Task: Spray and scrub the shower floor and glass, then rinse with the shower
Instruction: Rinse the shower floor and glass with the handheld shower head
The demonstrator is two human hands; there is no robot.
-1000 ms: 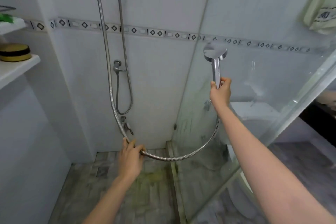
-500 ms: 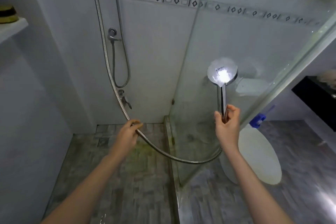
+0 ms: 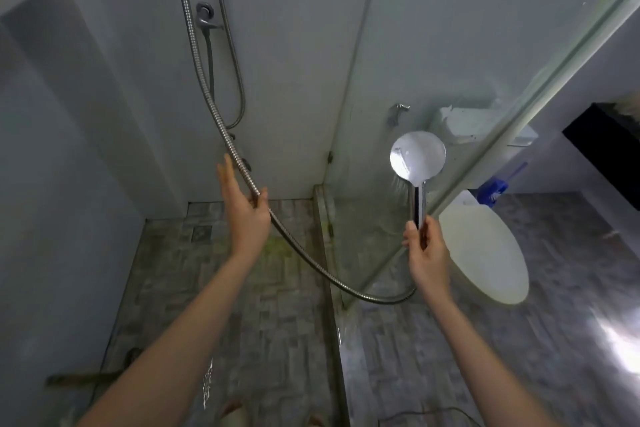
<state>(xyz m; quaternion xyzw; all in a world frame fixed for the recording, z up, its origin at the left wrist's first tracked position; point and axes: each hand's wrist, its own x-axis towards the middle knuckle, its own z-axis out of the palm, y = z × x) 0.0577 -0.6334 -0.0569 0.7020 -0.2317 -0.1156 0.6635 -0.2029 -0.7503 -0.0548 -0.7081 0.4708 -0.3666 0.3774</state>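
My right hand [image 3: 424,250] grips the chrome handle of the shower head [image 3: 417,158], whose round face points away toward the glass panel [image 3: 433,62]; water streams from it. The metal hose [image 3: 301,250] loops from the handle down and up across to the wall. My left hand [image 3: 242,208] has straight fingers and the hose lies between thumb and palm. The grey tiled shower floor [image 3: 214,288] shows a greenish stain near the curb.
A white toilet [image 3: 485,246] stands behind the glass at right, with a blue brush [image 3: 491,191] beside it. A wall tap [image 3: 206,19] and second hose hang on the back wall. A dark counter [image 3: 606,149] sits far right. My feet show at the bottom edge.
The view tilted further down. My right hand lowered the shower head, water now spraying at the glass. My left hand rose along the hose and its fingers opened out.
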